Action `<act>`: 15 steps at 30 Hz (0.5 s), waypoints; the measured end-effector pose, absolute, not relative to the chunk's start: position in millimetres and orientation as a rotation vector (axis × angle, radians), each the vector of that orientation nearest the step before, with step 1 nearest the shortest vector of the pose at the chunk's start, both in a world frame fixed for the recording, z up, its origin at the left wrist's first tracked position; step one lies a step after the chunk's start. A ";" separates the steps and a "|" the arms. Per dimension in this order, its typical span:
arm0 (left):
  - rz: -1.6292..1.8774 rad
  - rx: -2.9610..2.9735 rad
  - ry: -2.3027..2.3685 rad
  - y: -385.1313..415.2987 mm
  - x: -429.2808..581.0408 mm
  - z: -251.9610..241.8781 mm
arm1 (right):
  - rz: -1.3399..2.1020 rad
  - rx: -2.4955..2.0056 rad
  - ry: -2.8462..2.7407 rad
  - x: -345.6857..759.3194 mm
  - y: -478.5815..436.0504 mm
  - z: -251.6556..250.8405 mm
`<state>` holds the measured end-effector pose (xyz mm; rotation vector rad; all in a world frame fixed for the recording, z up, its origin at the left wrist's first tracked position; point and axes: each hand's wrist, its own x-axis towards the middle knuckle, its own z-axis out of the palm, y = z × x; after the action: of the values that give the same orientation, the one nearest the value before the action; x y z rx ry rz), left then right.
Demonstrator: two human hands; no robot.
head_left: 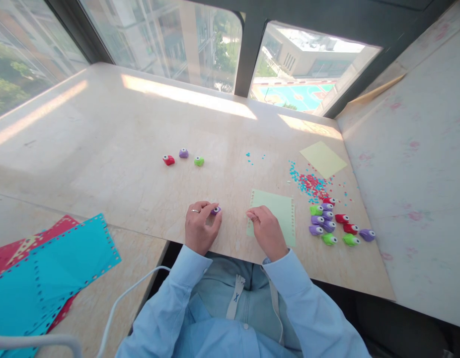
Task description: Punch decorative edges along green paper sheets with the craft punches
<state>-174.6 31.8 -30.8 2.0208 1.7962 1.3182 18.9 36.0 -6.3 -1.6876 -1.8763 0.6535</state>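
Note:
My left hand (pixel 201 226) is closed on a small purple craft punch (pixel 215 210), held between thumb and fingers just above the table's near edge. My right hand (pixel 266 229) is over a pale green sheet of paper (pixel 284 214), its fingertips pinched together by the sheet's left edge. Whether anything sits in that pinch is too small to make out. Small holes run along both side edges of the green sheet. The hand hides the sheet's lower left part.
Red (pixel 168 160), purple (pixel 183 153) and green (pixel 199 161) punches stand farther back. Several more punches (pixel 329 226) crowd the right side, below scattered paper bits (pixel 312 186) and a yellow sheet (pixel 323 159). Blue punched paper (pixel 73 253) and a white cable (pixel 120 301) lie left.

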 end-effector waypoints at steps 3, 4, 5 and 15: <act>1.326 2.027 1.785 31.9 -174.7 -31.4 | 0.666 -1.652 -1.865 21.3 37.0 -7.7; 1.328 2.029 1.782 31.9 -174.7 -31.8 | 0.670 -1.650 -1.866 22.6 37.1 -6.9; 1.329 2.030 1.780 31.9 -174.8 -32.1 | 0.675 -1.652 -1.869 23.8 37.3 -5.7; 1.317 2.029 1.783 31.2 -174.1 -30.5 | 0.611 -1.676 -2.089 20.4 43.9 -1.8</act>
<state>-174.1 31.2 -30.5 2.0290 1.7830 1.3174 20.4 43.9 -1.8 -1.6765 -2.0890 0.6114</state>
